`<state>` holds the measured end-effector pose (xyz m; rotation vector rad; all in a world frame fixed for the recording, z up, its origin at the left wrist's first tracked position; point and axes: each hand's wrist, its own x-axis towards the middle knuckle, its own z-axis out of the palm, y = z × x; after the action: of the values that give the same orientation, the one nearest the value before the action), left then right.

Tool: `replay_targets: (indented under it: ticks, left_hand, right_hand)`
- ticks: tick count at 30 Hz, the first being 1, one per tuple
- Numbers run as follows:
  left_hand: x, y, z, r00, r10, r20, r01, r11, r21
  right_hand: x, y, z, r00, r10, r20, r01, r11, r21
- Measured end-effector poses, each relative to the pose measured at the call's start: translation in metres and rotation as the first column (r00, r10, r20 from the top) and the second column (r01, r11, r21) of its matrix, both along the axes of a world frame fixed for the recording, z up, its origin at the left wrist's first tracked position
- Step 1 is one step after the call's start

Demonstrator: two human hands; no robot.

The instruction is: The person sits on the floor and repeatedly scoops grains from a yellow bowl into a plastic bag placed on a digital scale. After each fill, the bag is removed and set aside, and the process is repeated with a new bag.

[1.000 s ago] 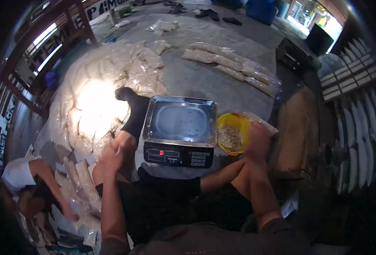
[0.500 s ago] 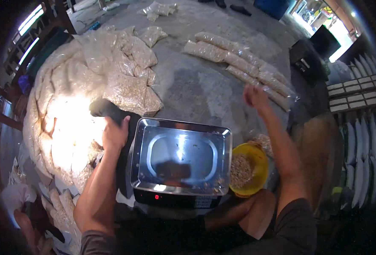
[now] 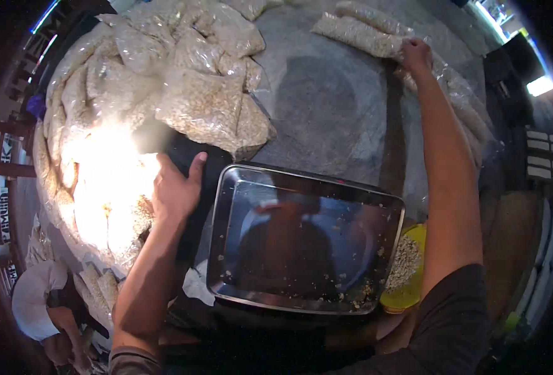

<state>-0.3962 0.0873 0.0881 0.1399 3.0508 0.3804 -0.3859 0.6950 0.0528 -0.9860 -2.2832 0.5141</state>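
My right hand (image 3: 417, 55) is stretched far forward, its fingers curled on the end of a clear plastic bag of pale bits (image 3: 364, 36), in a row of long filled bags on the floor. My left hand (image 3: 177, 190) rests by a long black thing (image 3: 195, 172) whose kind I cannot tell. Its thumb stands apart from the fingers, which glare partly hides. Between my arms is a shiny metal tray (image 3: 289, 244) with crumbs along its right and lower edges. A yellow bowl (image 3: 407, 303) of pale bits is partly behind the tray and my right arm.
A big heap of filled clear bags (image 3: 214, 103) lies to the left, strongly lit near my left hand. Another person (image 3: 42, 300) is bent over at the lower left. Stacked pale packs (image 3: 544, 153) stand at the far right on the grey concrete floor (image 3: 326, 119).
My right hand has moved forward and onto the bag, where it was reaching before. The view has shifted, so the tray looks larger and farther right. My left hand stays by the black thing.
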Motion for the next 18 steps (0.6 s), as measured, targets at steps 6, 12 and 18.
replay_targets:
  ticks: [6,12,18]
  left_hand:
    - [0.009,0.007,0.015,0.996,-0.027,0.088,0.012,0.986,0.169]
    - [0.017,-0.019,0.016,0.993,-0.063,0.097,0.039,0.971,0.236]
    - [0.029,-0.056,-0.001,0.949,-0.267,0.17,0.226,0.948,0.224]
  right_hand:
    - [0.111,-0.11,0.177,0.824,0.187,-0.535,-0.344,0.916,-0.208]
    - [0.235,-0.246,0.32,0.779,0.188,-0.599,-0.361,0.915,-0.181]
    - [0.307,-0.337,0.362,0.787,0.067,-0.613,-0.402,0.809,-0.428]
